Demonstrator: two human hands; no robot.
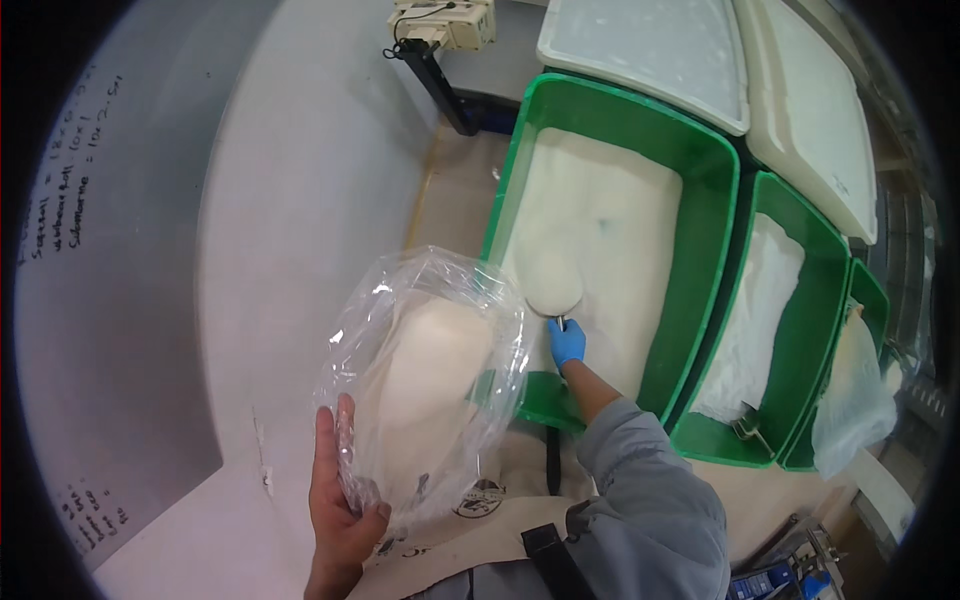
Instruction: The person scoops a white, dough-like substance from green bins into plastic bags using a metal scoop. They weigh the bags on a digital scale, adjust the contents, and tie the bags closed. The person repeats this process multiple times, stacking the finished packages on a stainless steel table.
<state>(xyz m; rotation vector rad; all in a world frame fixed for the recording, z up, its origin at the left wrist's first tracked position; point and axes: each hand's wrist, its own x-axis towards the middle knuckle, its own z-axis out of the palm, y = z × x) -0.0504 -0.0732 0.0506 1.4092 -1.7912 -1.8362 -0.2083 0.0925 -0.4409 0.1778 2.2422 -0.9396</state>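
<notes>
My left hand, bare, grips the near left edge of a clear plastic bag between thumb and fingers. The bag's mouth gapes wide, and a heap of pale powder shows inside. To its right, my right hand wears a blue glove and is closed around the short metal handle of a scoop. Rounded white powder covers the scoop's bowl, low in a deep green bin. A broad bed of white powder lies in that bin. The bag overlaps the bin's left rim.
A second green bin on the right holds powder and a metal scoop. White lids cover the bins' far ends. A plastic bag hangs at far right. A scale-like device on a black post stands beyond; a board with handwriting is left.
</notes>
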